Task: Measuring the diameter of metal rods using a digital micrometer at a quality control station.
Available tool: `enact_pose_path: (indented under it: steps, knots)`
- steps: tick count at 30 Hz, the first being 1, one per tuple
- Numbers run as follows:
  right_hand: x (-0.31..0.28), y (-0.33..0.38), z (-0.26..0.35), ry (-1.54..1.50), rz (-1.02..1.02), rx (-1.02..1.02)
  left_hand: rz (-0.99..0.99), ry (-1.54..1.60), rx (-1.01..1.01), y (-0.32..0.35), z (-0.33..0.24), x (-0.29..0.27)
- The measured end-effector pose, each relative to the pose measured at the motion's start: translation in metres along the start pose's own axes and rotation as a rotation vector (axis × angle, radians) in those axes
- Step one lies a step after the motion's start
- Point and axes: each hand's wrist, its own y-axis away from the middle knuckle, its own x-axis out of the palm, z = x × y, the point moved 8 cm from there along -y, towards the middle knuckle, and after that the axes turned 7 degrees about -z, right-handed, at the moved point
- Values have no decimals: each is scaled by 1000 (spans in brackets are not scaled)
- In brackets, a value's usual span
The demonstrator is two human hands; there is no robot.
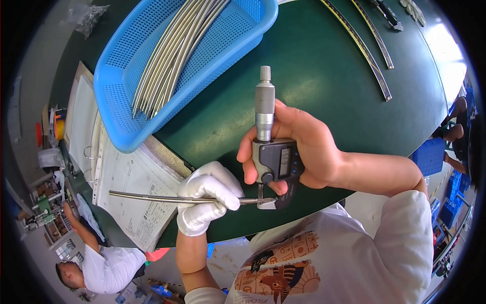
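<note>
A thin metal rod is pinched in the gloved left hand, its tip set between the anvils of a digital micrometer gripped firmly by the bare right hand.

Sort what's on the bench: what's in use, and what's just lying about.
In use: digital micrometer in right hand; metal strip in gloved left hand.

Lying about: blue basket of strips, paper binder, curved strips, green table.
</note>
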Motion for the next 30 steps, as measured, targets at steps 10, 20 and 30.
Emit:
enact_pose_path:
  steps: [10, 20, 30]
  knots:
    - [0, -1, -1, 49, 5, -28, 14, -28, 12, 2, 0, 2]
    - [-2, -3, 0, 30, 14, -24, 19, -18, -13, -2, 2, 2]
    - [3, 0, -2, 58, -9, 20, -40, 151, -48, 2, -2, -5]
